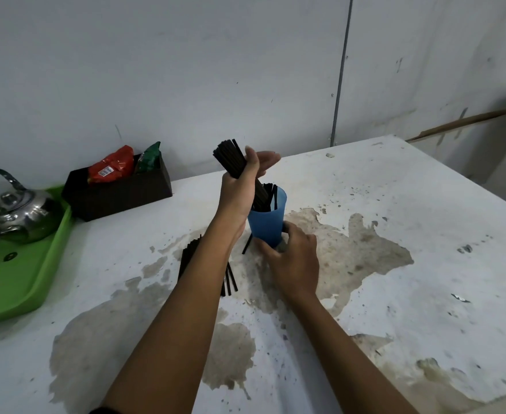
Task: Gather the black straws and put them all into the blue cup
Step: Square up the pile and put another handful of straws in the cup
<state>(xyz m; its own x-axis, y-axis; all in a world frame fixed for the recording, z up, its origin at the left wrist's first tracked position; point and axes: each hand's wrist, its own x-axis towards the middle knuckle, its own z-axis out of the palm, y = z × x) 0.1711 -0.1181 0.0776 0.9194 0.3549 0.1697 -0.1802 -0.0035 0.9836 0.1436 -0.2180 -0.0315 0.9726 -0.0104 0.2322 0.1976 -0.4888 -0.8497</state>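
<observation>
Mid-counter, our left hand (239, 186) grips a bundle of black straws (230, 159) entering the blue cup (266, 225); our right hand (293, 258) clasps its base. Next: release, then collect the loose straws (192, 258) beside it.

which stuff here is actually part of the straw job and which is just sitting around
Part of the job:
- blue cup, steadied by the right hand
- bundle of black straws in the left hand, lower ends in the cup
- loose black straws on the table

Just lying about:
- metal kettle on the green tray
- dark box holding snack packets
</observation>
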